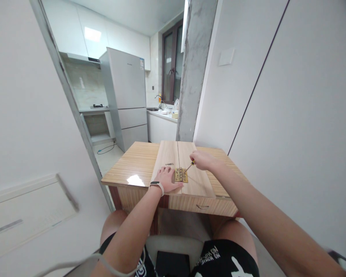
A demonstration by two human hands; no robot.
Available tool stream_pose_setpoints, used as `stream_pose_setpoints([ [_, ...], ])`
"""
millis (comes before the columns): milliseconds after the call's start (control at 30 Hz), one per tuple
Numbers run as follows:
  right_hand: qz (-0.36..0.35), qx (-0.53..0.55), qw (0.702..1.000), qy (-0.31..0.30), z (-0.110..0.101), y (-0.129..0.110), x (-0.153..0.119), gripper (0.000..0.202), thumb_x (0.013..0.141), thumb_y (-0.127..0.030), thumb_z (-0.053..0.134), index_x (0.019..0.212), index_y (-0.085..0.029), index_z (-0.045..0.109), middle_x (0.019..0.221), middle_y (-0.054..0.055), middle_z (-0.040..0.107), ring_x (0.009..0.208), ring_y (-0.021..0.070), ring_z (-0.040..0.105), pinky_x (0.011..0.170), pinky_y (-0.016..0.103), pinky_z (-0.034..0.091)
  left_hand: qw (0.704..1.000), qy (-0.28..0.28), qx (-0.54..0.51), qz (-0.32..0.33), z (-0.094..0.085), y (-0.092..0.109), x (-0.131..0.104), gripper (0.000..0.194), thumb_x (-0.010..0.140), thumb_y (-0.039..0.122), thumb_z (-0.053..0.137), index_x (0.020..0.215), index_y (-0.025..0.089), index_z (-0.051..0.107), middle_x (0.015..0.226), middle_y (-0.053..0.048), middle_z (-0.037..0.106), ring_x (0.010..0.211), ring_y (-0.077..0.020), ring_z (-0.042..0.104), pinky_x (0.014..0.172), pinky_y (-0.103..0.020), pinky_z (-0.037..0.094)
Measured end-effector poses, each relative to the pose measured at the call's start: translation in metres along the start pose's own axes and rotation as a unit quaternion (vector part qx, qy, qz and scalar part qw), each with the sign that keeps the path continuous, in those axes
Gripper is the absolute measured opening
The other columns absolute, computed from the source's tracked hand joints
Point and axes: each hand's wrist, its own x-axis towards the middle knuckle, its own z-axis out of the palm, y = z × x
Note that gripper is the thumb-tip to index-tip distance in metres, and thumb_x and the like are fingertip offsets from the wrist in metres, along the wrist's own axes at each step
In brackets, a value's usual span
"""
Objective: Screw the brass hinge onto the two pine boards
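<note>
Two pale wooden boards (168, 148) lie side by side on the table, with a narrow seam between them. Across the seam sits a brass-coloured hinge (177, 177) with holes in its leaves. My left hand (166, 179) presses flat on the left board beside the hinge, fingers spread and thumb reaching below it. In my right hand (202, 159) is a screwdriver (193, 162) with a yellow and black handle, closed in my fingers. Its shaft slants down to the hinge's right leaf. A small cluster of dark pieces (169, 164), too small to make out, lies on the left board.
The wood-grain table (132, 161) has a drawer with a handle (202, 207) at its front. White walls stand close at left and right. Beyond the table are a grey fridge (129, 80), a sink (153, 109) and a counter. A pale cable (83, 258) crosses near my left arm.
</note>
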Motion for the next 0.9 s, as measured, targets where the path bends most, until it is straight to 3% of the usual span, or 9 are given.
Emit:
stream_pose_setpoints([
  [333,0.055,-0.005,0.998,-0.033,-0.003,-0.007,0.015,0.023,0.085,-0.018,0.06,0.103,-0.014,0.073,0.11,0.018,0.073,0.099,0.0275,0.069,0.074,0.032,0.048,1.0,0.006,-0.001,0.002,0.001,0.0,0.0,0.088,0.073,0.093,0.044,0.132,0.029,0.055,0.135,-0.013,0.053,0.126,-0.038,0.044,0.107,-0.053,0.035],
  [467,0.041,-0.006,0.998,-0.047,-0.003,-0.004,0.01,0.026,0.085,-0.015,0.061,0.11,-0.013,0.069,0.115,0.019,0.069,0.1,0.0266,0.068,0.075,0.031,0.047,1.0,0.001,0.0,-0.001,0.001,0.0,0.0,0.088,0.074,0.093,0.044,0.133,0.029,0.055,0.137,-0.012,0.052,0.127,-0.038,0.043,0.107,-0.053,0.034],
  [633,0.019,-0.01,1.0,-0.02,0.0,0.001,-0.003,0.031,0.086,-0.004,0.056,0.115,-0.013,0.064,0.12,0.018,0.065,0.102,0.0225,0.066,0.077,0.027,0.045,1.0,-0.001,0.005,-0.003,0.001,0.0,0.0,0.089,0.074,0.093,0.042,0.134,0.029,0.054,0.137,-0.013,0.052,0.127,-0.0378,0.043,0.108,-0.052,0.034],
  [900,0.005,-0.026,1.0,0.012,-0.008,-0.002,-0.007,0.023,0.092,-0.006,0.053,0.103,-0.015,0.071,0.109,0.015,0.069,0.1,0.0227,0.067,0.079,0.028,0.044,1.0,-0.011,0.002,-0.011,-0.004,0.003,-0.001,0.086,0.075,0.091,0.045,0.135,0.03,0.054,0.14,-0.012,0.051,0.129,-0.038,0.042,0.109,-0.053,0.033],
])
